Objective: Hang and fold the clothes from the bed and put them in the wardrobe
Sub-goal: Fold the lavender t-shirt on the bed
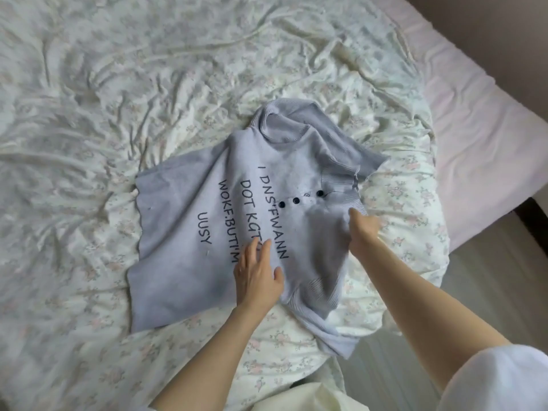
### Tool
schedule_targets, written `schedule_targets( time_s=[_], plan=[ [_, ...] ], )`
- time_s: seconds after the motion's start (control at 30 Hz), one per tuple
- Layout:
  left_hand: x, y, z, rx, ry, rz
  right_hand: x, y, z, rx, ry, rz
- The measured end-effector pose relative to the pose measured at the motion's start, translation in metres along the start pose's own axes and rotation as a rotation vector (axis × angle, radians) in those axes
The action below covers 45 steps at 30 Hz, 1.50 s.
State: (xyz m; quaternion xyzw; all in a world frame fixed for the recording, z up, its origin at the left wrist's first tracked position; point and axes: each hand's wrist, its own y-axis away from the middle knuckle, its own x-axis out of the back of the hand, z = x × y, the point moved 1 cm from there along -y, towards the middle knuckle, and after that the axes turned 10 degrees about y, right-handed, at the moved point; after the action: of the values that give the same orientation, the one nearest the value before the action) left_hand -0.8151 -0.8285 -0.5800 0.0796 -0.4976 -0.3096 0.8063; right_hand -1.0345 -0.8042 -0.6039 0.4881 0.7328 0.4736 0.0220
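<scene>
My left hand (257,274) lies flat, fingers straight and together, pressing the grey sweater (189,232) over its black lettering. My right hand (363,229) pinches a fold near the black buttons (296,200). Sweater is spread on the floral duvet (103,114), one sleeve trailing off the bed's edge.

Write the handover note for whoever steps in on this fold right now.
Left hand: open, flat on the grey top, pinning it near the printed lettering.
Right hand: gripping the top's right side, fabric bunched under it.
The top lies face up on the floral duvet, collar away from you, one sleeve hanging over the bed's near edge.
Done: top spread out.
Left: fold it, then take it to the wardrobe, which is out of view.
</scene>
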Motion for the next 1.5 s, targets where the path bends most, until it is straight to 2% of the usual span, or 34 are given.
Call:
schedule_targets(
  time_s=[0.07,0.13,0.27,0.3,0.4,0.47,0.53,0.6,0.73,0.83,1.07,1.13,1.23,1.3,1.4,1.5],
  plan=[
    [-0.009,-0.014,0.022,-0.048,0.022,-0.027,-0.007,-0.009,-0.013,-0.066,-0.093,-0.033],
    [-0.015,-0.022,0.037,-0.081,0.043,-0.075,-0.004,-0.008,-0.023,-0.032,-0.052,-0.013],
    [-0.03,-0.021,0.062,-0.195,-0.016,-0.151,0.046,0.011,-0.034,0.416,0.171,0.159],
    [-0.034,-0.02,0.067,-0.209,-0.055,-0.194,0.06,0.015,-0.032,0.47,0.223,0.173],
    [-0.05,-0.022,0.078,-0.158,-0.198,-0.427,0.085,0.001,-0.018,0.399,0.583,0.155],
    [-0.053,-0.026,0.082,-0.116,-0.24,-0.519,0.09,-0.012,-0.01,0.332,0.737,0.13],
    [-0.05,-0.035,0.084,-0.131,-0.224,-0.467,0.092,-0.021,-0.014,0.399,0.704,0.177],
    [-0.042,-0.047,0.086,-0.164,-0.184,-0.34,0.089,-0.027,-0.028,0.557,0.701,0.227],
    [-0.016,-0.086,0.09,-0.158,-0.122,-0.159,0.071,-0.047,-0.07,0.76,0.788,0.184],
    [0.003,-0.128,0.095,-0.127,-0.085,-0.093,0.049,-0.069,-0.104,0.816,0.9,0.154],
    [0.041,-0.223,0.082,-0.024,-0.021,0.023,-0.009,-0.108,-0.147,0.691,1.298,0.058],
    [0.049,-0.243,0.074,-0.002,-0.096,0.034,-0.02,-0.112,-0.153,0.71,1.269,0.091],
    [0.062,-0.277,0.068,0.043,-0.136,0.006,-0.029,-0.119,-0.172,0.882,1.291,0.244],
    [0.069,-0.299,0.068,0.118,-0.004,-0.08,-0.03,-0.121,-0.195,1.057,1.226,0.384],
    [0.077,-0.325,0.078,0.177,0.431,-0.19,-0.028,-0.126,-0.241,1.285,1.028,0.599],
    [0.08,-0.331,0.092,0.21,0.764,-0.198,-0.032,-0.123,-0.286,1.391,0.965,0.656]
  ],
)
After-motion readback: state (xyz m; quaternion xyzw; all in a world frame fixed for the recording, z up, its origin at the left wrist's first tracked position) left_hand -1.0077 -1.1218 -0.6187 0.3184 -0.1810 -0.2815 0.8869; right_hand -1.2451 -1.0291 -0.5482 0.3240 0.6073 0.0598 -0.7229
